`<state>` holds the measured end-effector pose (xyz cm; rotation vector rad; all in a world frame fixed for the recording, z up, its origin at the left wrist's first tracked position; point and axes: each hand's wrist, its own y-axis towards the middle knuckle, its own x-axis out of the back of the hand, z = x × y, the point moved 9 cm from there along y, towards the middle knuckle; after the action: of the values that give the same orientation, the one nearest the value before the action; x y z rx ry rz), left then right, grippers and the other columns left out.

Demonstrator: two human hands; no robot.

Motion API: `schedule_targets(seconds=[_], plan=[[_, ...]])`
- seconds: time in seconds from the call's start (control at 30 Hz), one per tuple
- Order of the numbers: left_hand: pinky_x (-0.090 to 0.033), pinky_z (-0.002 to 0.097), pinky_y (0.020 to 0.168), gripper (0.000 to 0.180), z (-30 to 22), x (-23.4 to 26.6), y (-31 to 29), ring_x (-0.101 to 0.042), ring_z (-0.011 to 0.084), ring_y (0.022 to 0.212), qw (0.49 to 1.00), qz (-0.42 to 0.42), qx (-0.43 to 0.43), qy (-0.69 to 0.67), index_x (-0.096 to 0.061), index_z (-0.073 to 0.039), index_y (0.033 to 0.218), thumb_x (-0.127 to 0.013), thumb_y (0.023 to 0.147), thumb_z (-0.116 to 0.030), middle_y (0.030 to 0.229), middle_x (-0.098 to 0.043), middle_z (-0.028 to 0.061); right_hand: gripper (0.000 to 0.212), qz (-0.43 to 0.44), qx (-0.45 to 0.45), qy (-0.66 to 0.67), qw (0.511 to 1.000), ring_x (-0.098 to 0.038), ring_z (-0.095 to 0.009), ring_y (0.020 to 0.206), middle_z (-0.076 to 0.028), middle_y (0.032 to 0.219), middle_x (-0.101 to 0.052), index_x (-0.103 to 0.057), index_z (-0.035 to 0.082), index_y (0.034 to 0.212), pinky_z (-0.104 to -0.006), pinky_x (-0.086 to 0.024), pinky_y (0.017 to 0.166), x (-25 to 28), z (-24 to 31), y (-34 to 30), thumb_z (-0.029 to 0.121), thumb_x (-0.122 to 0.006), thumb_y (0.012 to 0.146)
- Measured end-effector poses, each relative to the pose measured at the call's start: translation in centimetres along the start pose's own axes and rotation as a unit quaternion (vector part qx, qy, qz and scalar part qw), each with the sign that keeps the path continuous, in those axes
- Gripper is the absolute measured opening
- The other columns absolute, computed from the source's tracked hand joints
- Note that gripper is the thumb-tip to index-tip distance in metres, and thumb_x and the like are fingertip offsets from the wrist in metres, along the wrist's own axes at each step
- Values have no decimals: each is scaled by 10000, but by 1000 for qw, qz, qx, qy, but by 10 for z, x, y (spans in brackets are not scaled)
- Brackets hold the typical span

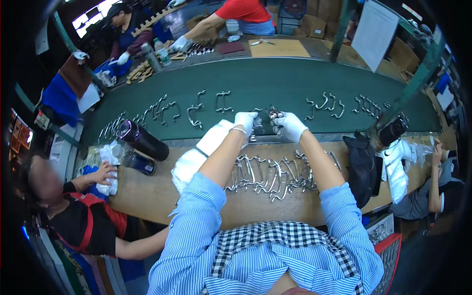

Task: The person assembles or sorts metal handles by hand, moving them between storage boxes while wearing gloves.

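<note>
Pinch grip in the right hand (pixel 291 127) on some metal parts (pixel 274 113) over the near side of the belt (pixel 280 81), while the left hand (pixel 246 121) is curled, can't tell around what, so a loose hold through that glove (pixel 295 130) could honestly drop one.

The right hand (pixel 291 127), over the far edge of the counter (pixel 162 196), partly covers the small metal part (pixel 274 114); its detail is too small to resolve. The grip of the left hand (pixel 246 120) is concealed by its glove. The right forearm (pixel 320 160) obscures a section of the bent metal handles (pixel 275 177). The left sleeve (pixel 199 201) masks part of the counter's near edge. Beyond the belt (pixel 275 83), the upper frame edge cuts off the head of the red-shirted co-worker (pixel 246 10).
</note>
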<state>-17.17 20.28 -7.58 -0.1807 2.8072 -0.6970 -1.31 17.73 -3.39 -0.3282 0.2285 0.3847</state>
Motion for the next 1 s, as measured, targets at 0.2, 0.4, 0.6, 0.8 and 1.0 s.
schedule_targets(seconds=[0.2, 0.4, 0.6, 0.8, 1.0], plan=[[-547, 443, 825, 159, 0, -82, -55, -651, 262, 895, 936, 227, 46, -265, -543, -12, 1049, -466, 973, -129, 1015, -637, 143, 218, -53, 129, -198, 970, -584, -106, 695, -39, 869, -626, -586, -8, 1078, -268, -510, 630, 0, 51, -78, 42, -603, 866], [-496, 448, 945, 321, -25, -111, -130, -620, 292, 1057, 865, 334, 5, -374, -524, -7, 1166, -447, 989, -264, 1132, -621, 180, 315, -114, 200, -419, 879, -658, -276, 784, -128, 895, -685, -594, -9, 1045, -382, -516, 724, 0, 78, -131, 164, -711, 809], [-435, 532, 1014, 594, -6, -111, -160, -557, 347, 1172, 801, 415, 133, -411, -451, -10, 1326, -449, 966, -482, 1278, -557, 195, 495, -154, 104, -640, 745, -654, -375, 844, -189, 843, -683, -649, 41, 968, -440, -509, 760, -17, 80, -161, 404, -802, 669], [-419, 531, 1026, 639, 15, -101, -162, -557, 348, 1163, 798, 389, 164, -431, -436, -7, 1337, -444, 958, -522, 1264, -556, 200, 552, -131, 80, -541, 827, -693, -277, 785, -152, 862, -710, -661, 7, 1056, -366, -528, 714, -9, 44, -159, 335, -838, 648], [-450, 511, 1001, 646, 14, -95, -171, -588, 327, 1105, 774, 413, 145, -457, -450, 9, 1301, -419, 965, -542, 1199, -584, 184, 282, -69, -73, -250, 963, -687, -142, 718, -107, 883, -709, -649, -61, 1062, -231, -560, 564, -14, 1, -159, 54, -722, 815]])
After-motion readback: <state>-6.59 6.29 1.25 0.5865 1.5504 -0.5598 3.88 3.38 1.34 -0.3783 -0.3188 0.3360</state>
